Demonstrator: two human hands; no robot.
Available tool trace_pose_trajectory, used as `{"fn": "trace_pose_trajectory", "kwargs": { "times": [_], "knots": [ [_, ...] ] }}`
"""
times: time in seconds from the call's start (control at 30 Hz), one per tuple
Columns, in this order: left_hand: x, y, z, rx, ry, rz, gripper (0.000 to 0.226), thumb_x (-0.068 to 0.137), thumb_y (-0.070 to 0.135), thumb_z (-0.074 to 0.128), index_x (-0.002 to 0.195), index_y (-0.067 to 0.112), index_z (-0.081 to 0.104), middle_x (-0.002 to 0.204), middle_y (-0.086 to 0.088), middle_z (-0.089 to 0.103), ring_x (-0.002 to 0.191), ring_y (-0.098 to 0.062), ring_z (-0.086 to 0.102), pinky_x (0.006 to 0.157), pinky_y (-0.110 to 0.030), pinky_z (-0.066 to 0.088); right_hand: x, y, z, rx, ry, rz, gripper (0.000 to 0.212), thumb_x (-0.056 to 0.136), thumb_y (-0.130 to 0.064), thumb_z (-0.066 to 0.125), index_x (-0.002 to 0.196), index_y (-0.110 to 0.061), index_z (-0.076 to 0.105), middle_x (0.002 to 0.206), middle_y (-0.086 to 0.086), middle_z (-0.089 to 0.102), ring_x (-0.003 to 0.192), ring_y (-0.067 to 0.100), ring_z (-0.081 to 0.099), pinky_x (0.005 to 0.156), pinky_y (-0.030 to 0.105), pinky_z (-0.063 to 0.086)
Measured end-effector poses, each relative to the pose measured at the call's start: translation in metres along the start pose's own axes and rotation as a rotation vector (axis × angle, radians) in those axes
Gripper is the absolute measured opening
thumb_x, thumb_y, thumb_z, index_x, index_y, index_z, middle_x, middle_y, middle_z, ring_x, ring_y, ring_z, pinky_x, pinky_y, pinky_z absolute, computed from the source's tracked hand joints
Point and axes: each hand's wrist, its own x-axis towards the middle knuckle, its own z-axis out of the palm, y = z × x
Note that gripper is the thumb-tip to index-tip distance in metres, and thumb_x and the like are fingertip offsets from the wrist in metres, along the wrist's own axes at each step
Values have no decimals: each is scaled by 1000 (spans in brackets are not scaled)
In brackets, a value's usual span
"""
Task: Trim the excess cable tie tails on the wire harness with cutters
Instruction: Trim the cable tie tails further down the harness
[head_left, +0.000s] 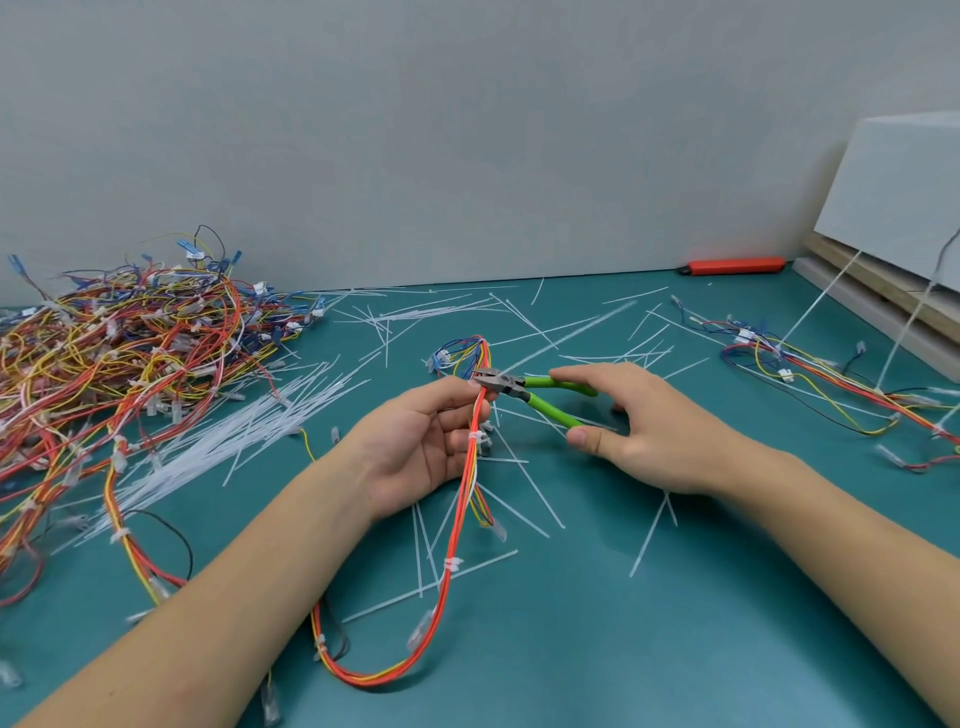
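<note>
Wire harness strands are running up through your left hand, which is lying palm-up over the teal table. Your left fingers are curling around the red, orange and yellow bundle, pinching it just below the spot where the cutters are meeting it. One white tie is sitting on the bundle right against your fingertips, and another is sitting lower down, where the harness is drooping toward you and looping back along your left forearm.

The cutters' metal nose is pressing against the bundle just above your left fingertips; whether the blades are biting a tie tail there is too small to tell. Your right hand is holding the green handles with the index finger stretching along the upper one and the thumb pressing the end of the lower one, so the handles are spreading apart.

Loose white tie tails are lying scattered around both hands. A big tangle of harnesses is piling up at your far left, another harness is lying to your right, and a red tool is resting by the wall.
</note>
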Motion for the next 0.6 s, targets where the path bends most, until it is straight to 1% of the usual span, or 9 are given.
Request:
{"fn": "trace_pose_trajectory", "kwargs": {
  "times": [0.1,0.17,0.23,0.3,0.33,0.4,0.47,0.53,0.6],
  "knots": [
    [0,1,-1,2,3,0,21,77,20,70,95,9,70,71,0,67,43,-11,49,46,-23,44,0,1,-1,-9,-24,4,63,95,-47,70,151,-46,43,142,-35,43,130,-11,35,105,16,30],
    [0,1,0,6,5,1,21,76,21,70,94,9,70,71,-1,67,43,-11,50,46,-23,45,-1,0,-2,-12,-31,6,63,95,-48,70,152,-45,43,142,-34,43,132,-9,35,107,18,30],
    [0,0,0,10,6,3,20,77,21,70,93,9,71,72,0,67,44,-11,50,46,-23,45,-1,-2,-2,-20,-22,3,59,96,-44,70,149,-43,46,140,-31,46,129,-8,38,104,17,30],
    [0,0,-1,9,6,3,16,80,20,69,92,9,73,72,0,66,44,-11,50,46,-23,45,0,-3,-1,-10,-18,8,49,97,-37,71,142,-40,52,135,-22,55,120,-5,45,100,18,35],
    [0,1,-1,3,6,3,14,83,20,68,91,9,73,72,0,66,44,-10,50,46,-23,45,0,-4,-1,3,-25,16,44,97,-35,70,138,-41,54,130,-17,58,114,-6,48,97,19,38],
    [0,2,-1,-22,8,-2,12,86,19,66,89,10,74,72,0,65,44,-10,50,45,-23,45,0,-5,-1,19,-43,28,38,98,-36,68,133,-42,54,124,-14,59,109,-9,47,91,17,38],
    [0,2,-1,-27,9,-2,12,83,20,68,87,11,75,72,1,66,44,-10,49,46,-22,44,-1,-6,0,3,-36,22,39,99,-37,67,136,-39,54,125,-14,58,111,-7,47,93,17,37],
    [-1,2,0,-17,15,2,12,80,21,69,83,12,77,72,1,66,44,-9,48,46,-22,43,-1,-8,0,7,-16,21,43,96,-40,70,137,-38,55,126,-16,59,114,-5,49,93,17,38],
    [-1,2,0,-19,23,-2,12,80,21,69,79,13,78,72,1,66,44,-9,46,47,-22,42,-1,-9,-1,24,-13,20,54,92,-48,74,141,-38,53,130,-19,57,116,-9,48,93,11,35]
  ]
}}
